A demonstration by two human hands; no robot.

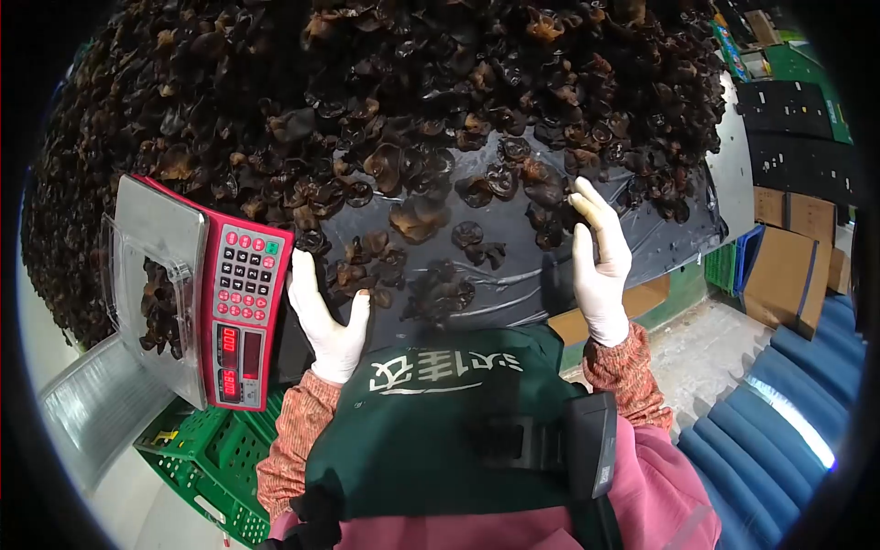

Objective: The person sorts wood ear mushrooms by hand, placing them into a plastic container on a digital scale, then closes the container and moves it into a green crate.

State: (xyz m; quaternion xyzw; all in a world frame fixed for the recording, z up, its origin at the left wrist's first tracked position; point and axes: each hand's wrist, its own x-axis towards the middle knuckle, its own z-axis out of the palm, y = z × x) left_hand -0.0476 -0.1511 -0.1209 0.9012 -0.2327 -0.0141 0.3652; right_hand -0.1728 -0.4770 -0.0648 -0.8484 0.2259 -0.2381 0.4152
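My left hand [325, 321], in a white glove, is held over the near edge of the black plastic sheet [367, 229], beside the scale's keypad. Its fingers and thumb are apart and hold nothing. My right hand [602, 266], also white-gloved, is at the right with fingers stretched up and thumb apart, close to some loose wood ear mushrooms [544, 225]. Small clusters of wood ear [440, 291] lie on the sheet between my hands. At the left, the red digital scale [240, 316] carries a clear plastic container [188, 312] with some wood ear [161, 307] in it.
A large heap of wood ear mushrooms [412, 73] covers the far side of the table. Green plastic crates [206, 458] stand below the scale. Cardboard boxes [779, 280], black crates [788, 137] and blue corrugated material [779, 403] are on the right.
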